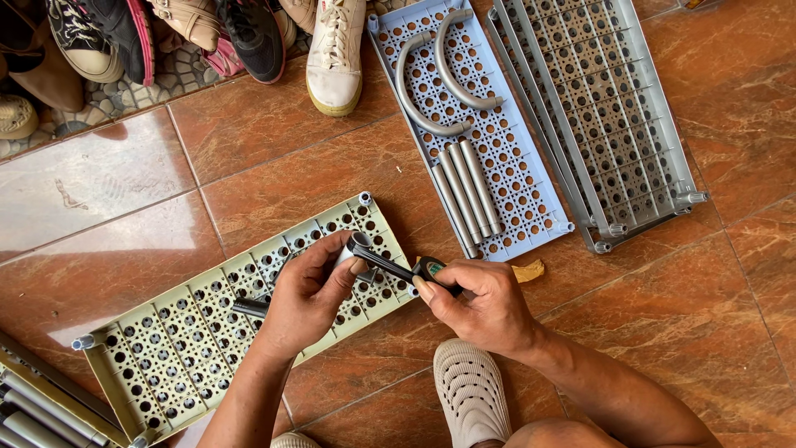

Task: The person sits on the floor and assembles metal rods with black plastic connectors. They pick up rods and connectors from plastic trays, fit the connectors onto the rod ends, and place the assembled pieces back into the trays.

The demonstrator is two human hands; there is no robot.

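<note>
Centre frame: your left hand (303, 294) is clamped on the tube (348, 249), your right hand (481, 303) is closed on the knife (398, 267); its blade runs left into the tube's end, above the tray (166, 348).

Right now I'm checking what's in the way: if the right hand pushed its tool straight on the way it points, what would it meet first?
The right hand points its tool up-left; its tip already sits at the end of the grey tube held by the left hand. It would likely meet that tube first.
</note>
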